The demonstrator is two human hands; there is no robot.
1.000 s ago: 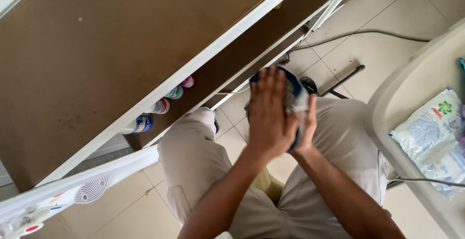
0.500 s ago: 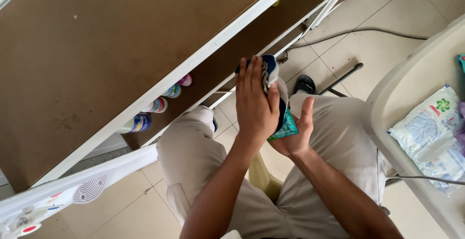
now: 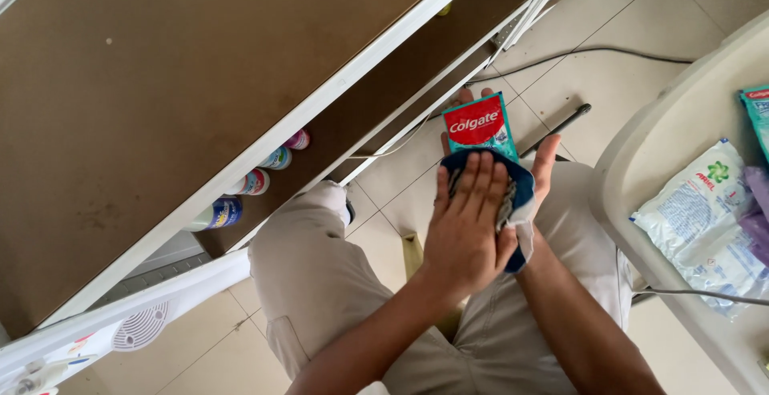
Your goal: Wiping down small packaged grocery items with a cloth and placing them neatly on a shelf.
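A red and teal sachet (image 3: 479,126) lies flat on my right hand (image 3: 545,172), which is palm up beneath it over my lap. My left hand (image 3: 468,231) presses a blue cloth (image 3: 521,195) flat against the lower half of the sachet, fingers spread and pointing away from me. The sachet's red upper half shows above the cloth. Most of my right palm is hidden under the sachet and cloth.
A brown shelf unit with white edges (image 3: 320,106) runs diagonally at left, with several small bottles (image 3: 256,180) on a lower shelf. A white tub (image 3: 641,163) at right holds plastic packets (image 3: 705,211). A dark cable (image 3: 609,49) crosses the tiled floor. A white fan (image 3: 120,331) lies at lower left.
My left hand has slid back toward me with the cloth, uncovering the sachet's red top. Both hands have shifted slightly to the right over my lap.
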